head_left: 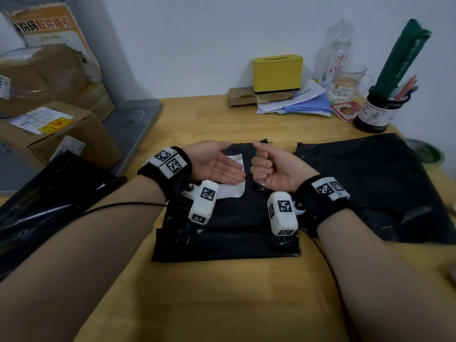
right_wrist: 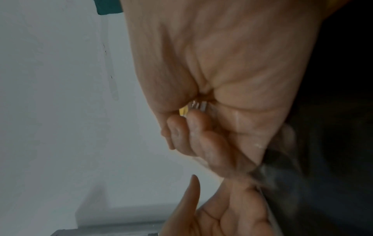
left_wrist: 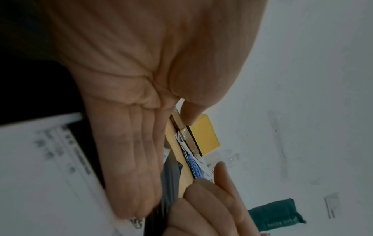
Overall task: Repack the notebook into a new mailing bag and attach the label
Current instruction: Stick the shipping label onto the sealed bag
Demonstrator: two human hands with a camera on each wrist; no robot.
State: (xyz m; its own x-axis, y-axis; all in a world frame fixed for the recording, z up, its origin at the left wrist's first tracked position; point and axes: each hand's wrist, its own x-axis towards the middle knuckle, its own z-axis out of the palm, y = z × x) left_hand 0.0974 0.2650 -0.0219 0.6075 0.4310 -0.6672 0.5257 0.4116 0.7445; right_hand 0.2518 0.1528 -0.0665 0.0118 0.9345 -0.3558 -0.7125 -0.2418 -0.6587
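A black mailing bag (head_left: 222, 233) lies flat at the middle of the wooden table (head_left: 222, 304), with a white printed label (head_left: 232, 191) on its upper part. My left hand (head_left: 217, 164) hovers over the label, palm turned right and fingers straight (left_wrist: 131, 159); the label (left_wrist: 40, 159) shows beneath it. My right hand (head_left: 266, 166) is a fist just right of the label, its curled fingers (right_wrist: 201, 135) closed on a thin clear film strip (right_wrist: 260, 151). The hands are a few centimetres apart. No notebook is in sight.
A second black bag (head_left: 370, 183) lies crumpled at the right, and another (head_left: 49, 193) at the left edge. Cardboard boxes (head_left: 56, 134) stand at the left. Along the back sit a yellow box (head_left: 277, 72), papers (head_left: 296, 99), a glass mug (head_left: 350, 82) and a pen holder (head_left: 377, 112).
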